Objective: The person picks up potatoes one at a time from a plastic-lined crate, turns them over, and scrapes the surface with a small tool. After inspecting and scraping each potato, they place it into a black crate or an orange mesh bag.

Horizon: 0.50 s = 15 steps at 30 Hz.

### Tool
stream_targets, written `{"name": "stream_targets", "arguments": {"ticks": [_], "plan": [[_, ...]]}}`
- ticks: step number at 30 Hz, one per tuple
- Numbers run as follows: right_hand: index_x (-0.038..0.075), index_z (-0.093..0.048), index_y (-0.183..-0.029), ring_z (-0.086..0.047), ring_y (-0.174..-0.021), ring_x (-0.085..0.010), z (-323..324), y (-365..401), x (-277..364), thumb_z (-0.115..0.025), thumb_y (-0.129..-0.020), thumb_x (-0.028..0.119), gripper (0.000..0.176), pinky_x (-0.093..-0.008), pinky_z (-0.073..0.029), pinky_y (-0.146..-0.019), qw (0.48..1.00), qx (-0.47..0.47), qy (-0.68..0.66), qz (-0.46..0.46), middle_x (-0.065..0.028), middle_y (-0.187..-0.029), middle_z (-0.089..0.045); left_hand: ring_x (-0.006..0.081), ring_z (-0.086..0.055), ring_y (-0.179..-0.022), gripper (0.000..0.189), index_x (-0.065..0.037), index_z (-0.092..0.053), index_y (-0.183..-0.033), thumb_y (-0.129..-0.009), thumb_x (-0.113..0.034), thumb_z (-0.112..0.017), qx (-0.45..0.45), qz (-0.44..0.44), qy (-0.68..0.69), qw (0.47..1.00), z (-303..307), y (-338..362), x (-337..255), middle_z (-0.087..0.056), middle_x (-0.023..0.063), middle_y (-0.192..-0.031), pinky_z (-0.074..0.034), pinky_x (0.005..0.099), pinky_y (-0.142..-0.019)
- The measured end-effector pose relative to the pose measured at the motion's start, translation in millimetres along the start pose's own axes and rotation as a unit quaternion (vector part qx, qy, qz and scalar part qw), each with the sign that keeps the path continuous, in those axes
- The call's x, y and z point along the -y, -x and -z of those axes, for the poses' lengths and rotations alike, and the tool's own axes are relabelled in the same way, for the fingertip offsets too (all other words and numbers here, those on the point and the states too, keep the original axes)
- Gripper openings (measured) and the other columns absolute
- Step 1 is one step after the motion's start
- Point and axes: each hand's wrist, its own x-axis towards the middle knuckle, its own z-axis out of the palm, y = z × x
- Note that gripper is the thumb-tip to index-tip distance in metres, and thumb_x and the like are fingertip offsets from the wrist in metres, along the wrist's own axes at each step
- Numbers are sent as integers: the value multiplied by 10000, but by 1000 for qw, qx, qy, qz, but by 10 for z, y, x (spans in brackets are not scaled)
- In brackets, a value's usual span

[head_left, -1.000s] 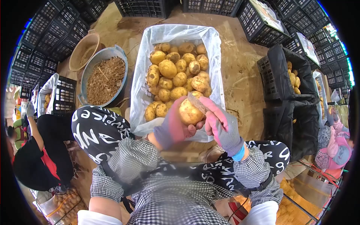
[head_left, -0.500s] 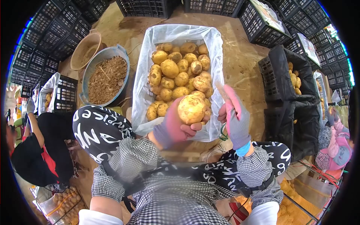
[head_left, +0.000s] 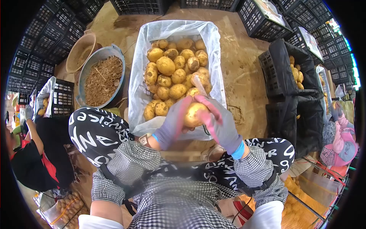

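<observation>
A large yellow potato (head_left: 193, 114) sits in my left hand (head_left: 172, 121), whose gloved fingers wrap round its left side and underneath. My right hand (head_left: 219, 118), also gloved and slightly blurred, lies over the potato's right side. A pale, thin strip-like tool (head_left: 198, 84) sticks up from between the right fingers. Both hands are above the near edge of a crate lined with white plastic (head_left: 136, 80). Soil-marked potatoes (head_left: 166, 66) fill much of that crate.
Left of the crate stand a blue-grey tub of brown debris (head_left: 102, 81) and a tan basin (head_left: 81, 51). Black-lined crates (head_left: 295, 122) are at the right. Stacked black crates (head_left: 28, 57) line the back and sides. A co-worker (head_left: 42, 149) sits at left, another person (head_left: 341, 141) at right.
My right hand has moved left onto the potato, bringing the tool with it. The potato remains in my left hand. The view has shifted slightly.
</observation>
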Motion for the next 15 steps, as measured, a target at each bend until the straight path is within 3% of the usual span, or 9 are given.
{"name": "stream_targets", "arguments": {"ticks": [1, 5, 7, 10, 13, 15], "plan": [[-35, -571, -1255, -549, -1159, -183, 12, -2, -44, -581, -978, 274, 415, -307, -419, -1004, 995, -2, -82, -52, -109, -1254, -599, 134, -567, -495, 402, -97, -547, -1135, -991, -444, -406, 0, 7, 2, 1000, -9, -2, 2, -624, 52, -749, -346, 205, -347], [-32, -641, -1137, -573, -1087, -152, 46, -9, -60, -568, -984, 194, 282, -283, -442, -965, 990, -53, -117, -53, -100, -1194, -629, 133, -566, -479, 435, -96, -569, -1093, -978, -485, -413, 9, 30, 123, 992, -68, -2, -12, -619, 56, -706, -337, 206, -342], [-29, -651, -1108, -577, -1062, -141, 2, 18, 56, -576, -975, 166, 248, -271, -443, -959, 989, -69, -128, 4, -103, -1168, -636, 132, -562, -474, 442, -103, -581, -1066, -973, -500, -410, -3, 4, 109, 994, -60, 18, -53, -617, 56, -691, -329, 206, -338], [22, -664, -1129, -628, -993, -151, 1, -19, -26, -615, -935, 88, 211, -297, -521, -844, 982, -49, 52, 174, -62, -1135, -668, 135, -554, -467, 437, -103, -589, -1053, -978, -490, -402, 39, 57, 98, 993, 31, -66, 5, -623, 61, -717, -333, 206, -347], [16, -645, -1137, -634, -990, -156, -8, 23, -107, -633, -922, 88, 228, -280, -529, -835, 987, -97, -125, 19, -95, -1149, -654, 123, -553, -489, 404, -82, -585, -1069, -988, -438, -413, 7, 49, 94, 994, -27, -31, 10, -629, 58, -760, -341, 201, -367], [-7, -642, -1138, -621, -980, -145, 107, 2, -144, -575, -969, 208, 281, -273, -522, -836, 993, -102, 51, 25, -92, -1153, -636, 113, -559, -510, 415, -60, -586, -1093, -992, -423, -411, 4, -48, -26, 998, -14, -26, 2, -637, 52, -813, -344, 192, -382]]}}
